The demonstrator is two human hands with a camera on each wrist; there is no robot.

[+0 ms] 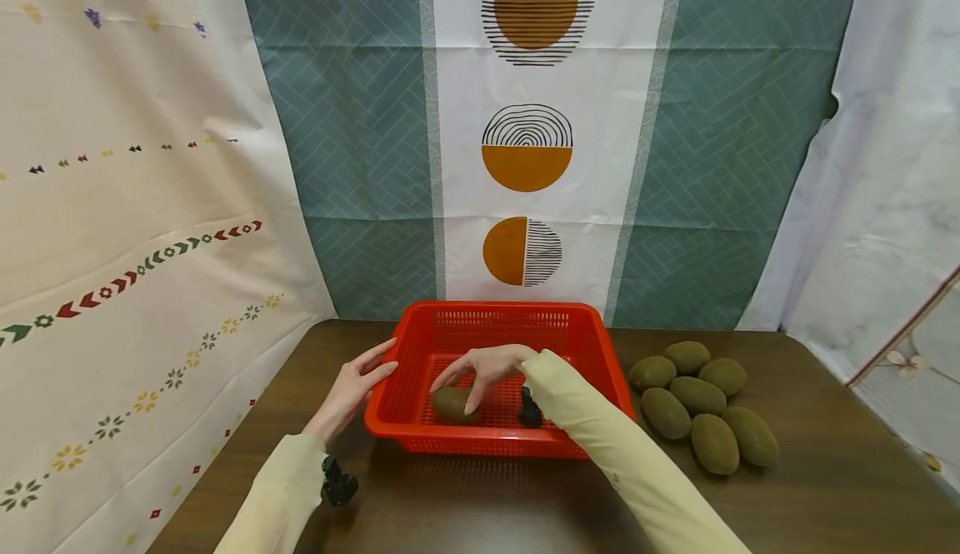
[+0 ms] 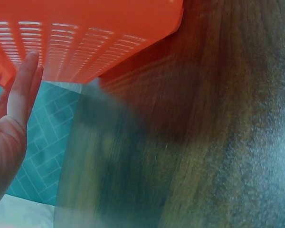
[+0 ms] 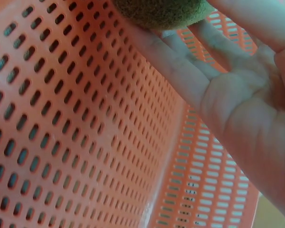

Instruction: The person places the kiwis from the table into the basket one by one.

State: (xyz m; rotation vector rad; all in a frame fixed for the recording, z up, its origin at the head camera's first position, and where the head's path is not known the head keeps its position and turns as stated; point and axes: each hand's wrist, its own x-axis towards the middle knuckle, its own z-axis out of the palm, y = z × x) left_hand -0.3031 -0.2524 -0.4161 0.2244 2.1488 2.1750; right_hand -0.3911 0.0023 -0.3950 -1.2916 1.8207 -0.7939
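A brown, fuzzy kiwi (image 1: pixel 448 405) lies in the front left part of a red perforated plastic basket (image 1: pixel 498 432). My right hand (image 1: pixel 489 368) reaches down into the basket and holds this kiwi between thumb and fingers. In the right wrist view the kiwi (image 3: pixel 161 12) shows at the top edge, with the fingers around it. At the basket's left side, my left hand (image 1: pixel 354 389) touches the rim with extended fingers. The left wrist view has its straight fingers (image 2: pixel 23 90) beside the basket's slotted outer wall (image 2: pixel 85 28).
Several more kiwis (image 1: pixel 696 396) lie in a cluster on the dark wooden table (image 1: pixel 495 508), right of the basket. A patterned cloth (image 1: pixel 352 162) hangs behind the table, with a pale one (image 1: pixel 135 204) on the left.
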